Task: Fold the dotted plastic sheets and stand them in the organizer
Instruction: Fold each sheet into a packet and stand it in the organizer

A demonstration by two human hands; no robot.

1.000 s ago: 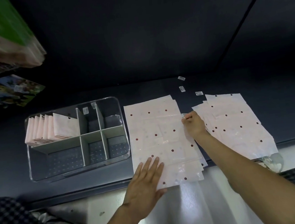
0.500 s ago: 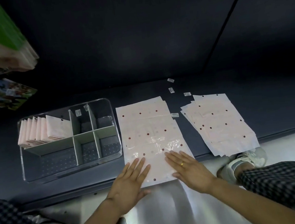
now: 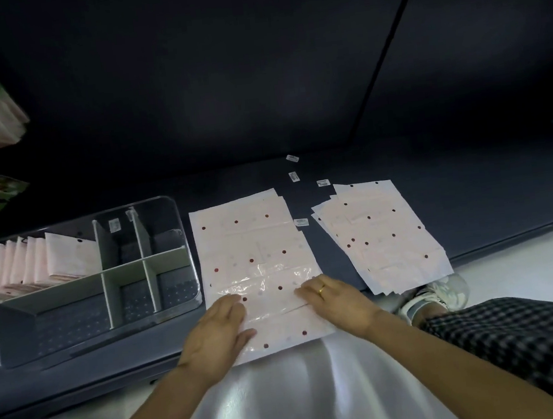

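Now, the scene is told in lines.
Sheet in the middle: a dotted plastic sheet is laid flat on the dark shelf, with its near end past the shelf edge.
Left hand: it is laid flat on the near left part of the sheet, with fingers straight and nothing gripped.
Right hand: it is laid flat on the near right part of the sheet, fingers straight; a gold ring is worn.
Pile: more dotted sheets are stacked flat to the right, apart from the middle sheet.
Organizer: a clear box is set to the left, just beside the sheet.
Folded sheets: they are stood upright in the far left compartment.
Small labels: a few are scattered on the shelf behind the sheets.
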